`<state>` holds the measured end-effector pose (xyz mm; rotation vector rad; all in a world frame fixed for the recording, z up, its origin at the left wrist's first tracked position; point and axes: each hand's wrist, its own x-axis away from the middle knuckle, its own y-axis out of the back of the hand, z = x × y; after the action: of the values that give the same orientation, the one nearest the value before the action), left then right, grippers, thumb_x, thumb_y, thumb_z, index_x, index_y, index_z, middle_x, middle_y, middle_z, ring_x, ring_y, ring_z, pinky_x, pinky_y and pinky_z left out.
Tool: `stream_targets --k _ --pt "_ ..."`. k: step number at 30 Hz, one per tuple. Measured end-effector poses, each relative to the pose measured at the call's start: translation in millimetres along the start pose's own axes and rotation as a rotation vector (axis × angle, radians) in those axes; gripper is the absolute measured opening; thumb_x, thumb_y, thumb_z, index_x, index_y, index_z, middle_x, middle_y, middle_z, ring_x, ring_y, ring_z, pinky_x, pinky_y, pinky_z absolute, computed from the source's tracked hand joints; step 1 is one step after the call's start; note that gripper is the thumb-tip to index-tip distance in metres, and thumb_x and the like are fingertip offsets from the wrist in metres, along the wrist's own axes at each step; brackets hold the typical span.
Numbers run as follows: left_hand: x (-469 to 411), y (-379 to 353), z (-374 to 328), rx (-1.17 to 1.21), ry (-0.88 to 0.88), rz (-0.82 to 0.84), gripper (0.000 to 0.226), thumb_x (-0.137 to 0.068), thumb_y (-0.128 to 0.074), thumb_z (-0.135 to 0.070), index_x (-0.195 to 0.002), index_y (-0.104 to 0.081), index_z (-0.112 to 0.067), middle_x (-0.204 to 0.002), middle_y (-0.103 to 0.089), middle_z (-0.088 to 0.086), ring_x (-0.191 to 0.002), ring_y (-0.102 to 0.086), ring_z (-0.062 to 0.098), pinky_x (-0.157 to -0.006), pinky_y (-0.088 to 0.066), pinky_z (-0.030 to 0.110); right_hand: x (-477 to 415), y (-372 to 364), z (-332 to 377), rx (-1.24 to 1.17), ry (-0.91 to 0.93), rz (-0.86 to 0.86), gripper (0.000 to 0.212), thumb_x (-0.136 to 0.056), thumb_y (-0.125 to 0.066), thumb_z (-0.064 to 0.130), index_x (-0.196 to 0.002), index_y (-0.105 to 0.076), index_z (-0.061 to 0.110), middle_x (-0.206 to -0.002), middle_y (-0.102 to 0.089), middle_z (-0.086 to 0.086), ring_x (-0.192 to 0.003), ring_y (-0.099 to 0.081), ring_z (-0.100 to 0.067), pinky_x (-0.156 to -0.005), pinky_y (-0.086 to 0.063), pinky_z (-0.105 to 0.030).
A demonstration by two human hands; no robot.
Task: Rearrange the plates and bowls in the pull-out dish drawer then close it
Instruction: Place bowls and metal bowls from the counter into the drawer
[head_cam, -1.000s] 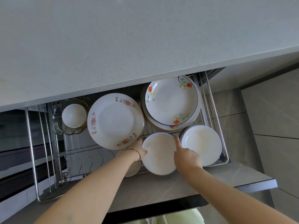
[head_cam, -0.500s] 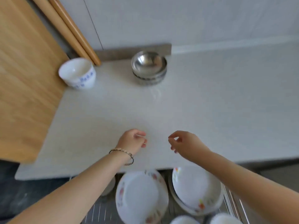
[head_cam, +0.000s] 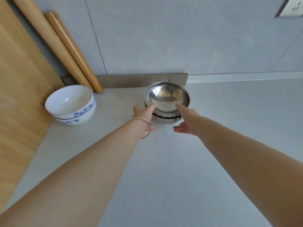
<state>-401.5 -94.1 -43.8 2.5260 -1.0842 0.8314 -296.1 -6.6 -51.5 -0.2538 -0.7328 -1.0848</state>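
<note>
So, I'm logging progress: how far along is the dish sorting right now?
Done: nothing this view can confirm, as the drawer is out of sight. In hand: the left hand and right hand, both open, flank the stacked steel bowls on the counter, not yet gripping. Left: lift that stack, probably also handle the white bowls nearby, then close the drawer.

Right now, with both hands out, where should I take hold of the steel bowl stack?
Cup the steel bowl stack low on its sides, left hand from the left, right hand from the right. The bowls are nested, so gripping only the top rim would likely lift one bowl.
</note>
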Motion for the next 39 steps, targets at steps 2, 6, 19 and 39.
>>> stream_targets --k 2,6,19,39 --pt "-8 -7 1 0.036 0.01 0.011 0.075 -0.09 -0.054 -0.038 -0.149 -0.008 -0.031 -0.15 -0.031 0.009 -0.101 -0.061 0.034 -0.087 -0.053 0.041 -10 -6 1 -0.066 0.021 0.017 0.053 -0.09 -0.054 0.037 -0.134 -0.036 0.015 -0.122 -0.052 -0.016 -0.075 -0.064 -0.028 -0.059 -0.058 -0.034" --pt "-10 -14 13 0.13 0.001 0.064 0.05 -0.092 -0.048 -0.018 -0.139 -0.03 -0.023 -0.122 -0.049 0.013 -0.081 -0.064 0.034 -0.083 -0.054 0.043 -12 -8 -15 -0.156 0.095 -0.005 0.037 -0.089 -0.046 0.008 -0.124 -0.039 0.02 -0.119 -0.053 -0.01 -0.093 -0.063 -0.026 -0.059 -0.059 -0.032" --pt "135 57 95 -0.181 -0.047 0.108 0.026 -0.093 -0.045 -0.019 -0.115 -0.044 -0.033 -0.095 -0.061 0.004 -0.073 -0.068 0.031 -0.059 -0.06 0.037 145 62 -111 0.073 0.115 0.266 0.051 -0.088 -0.045 -0.001 -0.131 -0.046 0.025 -0.082 -0.069 -0.004 -0.064 -0.07 -0.017 -0.075 -0.06 -0.032" --pt "301 242 343 -0.215 0.467 -0.126 0.059 -0.091 -0.037 0.006 -0.134 -0.035 -0.035 -0.122 -0.052 0.005 -0.106 -0.057 0.026 -0.075 -0.057 0.041 279 -75 -358 0.537 -0.179 0.604 0.039 -0.091 -0.051 0.014 -0.129 -0.044 0.021 -0.084 -0.068 -0.008 -0.073 -0.068 -0.024 -0.067 -0.059 -0.029"
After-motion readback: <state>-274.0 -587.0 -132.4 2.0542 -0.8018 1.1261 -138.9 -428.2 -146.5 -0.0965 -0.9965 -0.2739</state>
